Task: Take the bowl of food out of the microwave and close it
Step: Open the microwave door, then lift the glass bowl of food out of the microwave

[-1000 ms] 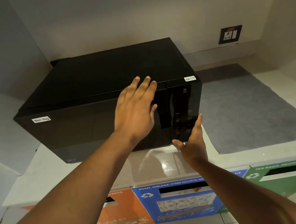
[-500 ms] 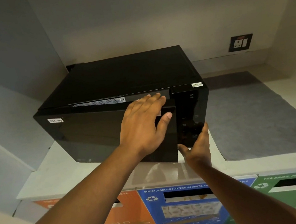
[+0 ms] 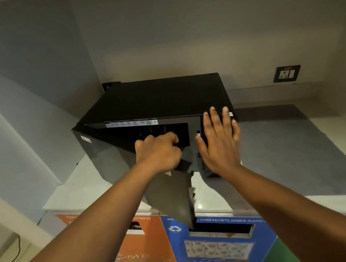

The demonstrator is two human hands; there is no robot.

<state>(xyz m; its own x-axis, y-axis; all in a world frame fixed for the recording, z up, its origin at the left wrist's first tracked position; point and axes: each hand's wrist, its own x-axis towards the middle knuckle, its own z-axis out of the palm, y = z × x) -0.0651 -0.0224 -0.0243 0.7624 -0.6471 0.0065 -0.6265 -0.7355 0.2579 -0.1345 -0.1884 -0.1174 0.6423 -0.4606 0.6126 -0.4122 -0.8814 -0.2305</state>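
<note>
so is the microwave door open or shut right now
Open. The black microwave's glossy door is swung out toward the camera on its left hinge, exposing the dark cavity; the left hand grips the door's edge.

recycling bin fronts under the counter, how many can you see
3. An orange bin front below the left hand, a blue bin front in the middle, and a green bin front at lower right, mostly hidden by the right forearm. More may lie out of frame.

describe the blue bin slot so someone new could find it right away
Start at the black microwave on the pale counter. Along the front below it runs a row of coloured bin panels. The blue panel sits between the orange panel and the green panel, and alone shows a white recycling symbol above its slot.
</note>
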